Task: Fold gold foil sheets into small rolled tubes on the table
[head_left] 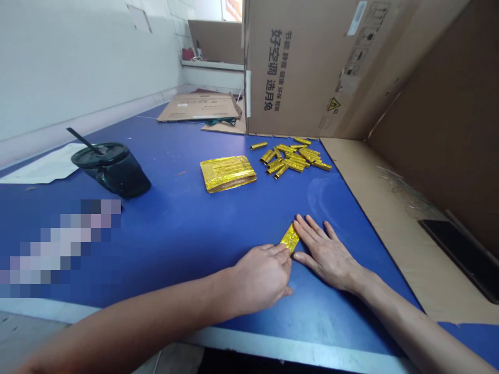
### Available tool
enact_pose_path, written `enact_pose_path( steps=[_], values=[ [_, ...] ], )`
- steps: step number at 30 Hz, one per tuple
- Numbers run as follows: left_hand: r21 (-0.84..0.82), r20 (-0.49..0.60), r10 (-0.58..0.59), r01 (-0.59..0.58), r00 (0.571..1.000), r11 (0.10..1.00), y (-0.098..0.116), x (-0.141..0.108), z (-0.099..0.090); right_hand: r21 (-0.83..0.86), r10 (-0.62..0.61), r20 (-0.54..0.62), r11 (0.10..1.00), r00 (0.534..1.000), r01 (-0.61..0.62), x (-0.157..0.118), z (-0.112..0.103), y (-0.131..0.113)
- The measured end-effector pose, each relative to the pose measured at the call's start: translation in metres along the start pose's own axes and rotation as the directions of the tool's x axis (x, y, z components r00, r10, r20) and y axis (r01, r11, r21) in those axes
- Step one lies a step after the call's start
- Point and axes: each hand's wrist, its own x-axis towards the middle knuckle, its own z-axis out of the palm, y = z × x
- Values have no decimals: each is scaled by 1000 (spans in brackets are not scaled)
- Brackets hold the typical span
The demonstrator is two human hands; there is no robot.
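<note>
A small flat piece of gold foil paper (290, 239) lies slanted on the blue tabletop between my hands. My left hand (265, 275) is closed, its bent fingers pressing together on the lower end of the piece. Lying flat with fingers spread, my right hand (325, 252) touches the upper right edge with its index fingertip. Farther off, a stack of gold foil paper (228, 174) rests on the table. To its right is a loose pile of several small folded gold foil pieces (292, 158), some showing open, hollow ends.
A dark cup with a straw (117, 169) stands at the left beside a white sheet (47, 165). Large cardboard (307, 67) rises behind the pile. Flattened cardboard (200, 107) lies at the back. On the right, a dark flat object (456, 254) lies on cardboard. A blurred patch covers the left.
</note>
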Motion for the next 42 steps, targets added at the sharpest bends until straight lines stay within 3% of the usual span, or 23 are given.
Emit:
enact_pose_path(
  steps=[6, 13, 18, 23, 29, 36, 39, 42],
  values=[
    [2, -2, 25, -25, 1000, 1000, 0, 0, 1, 46, 148, -31, 988, 988, -147, 3, 0, 1],
    [-18, 31, 21, -21, 999, 1000, -1, -1, -2, 191, 203, -30, 962, 979, -193, 2, -4, 14],
    [-5, 53, 24, -23, 998, 1000, 0, -1, -1, 111, 208, 51, 971, 977, -212, 23, -9, 14],
    [-7, 95, 13, -12, 995, 1000, 1, -1, -1, 114, 250, 93, 959, 964, -259, 48, -15, 32],
    [-27, 58, -1, 2, 998, 1000, -1, 2, -4, 154, 275, 12, 949, 961, -273, 51, -10, 36],
    [4, 5, -28, 28, 1000, 1000, -17, 9, -5, 211, 289, -111, 942, 951, -262, 21, 1, 15],
    [-6, -22, -32, 32, 999, 999, -23, 12, -2, 259, 248, -232, 948, 940, -186, 8, 5, 5],
    [-31, -33, -42, 41, 999, 999, -27, 13, 1, 285, 128, -277, 957, 952, -46, 2, 4, 1]
  ],
)
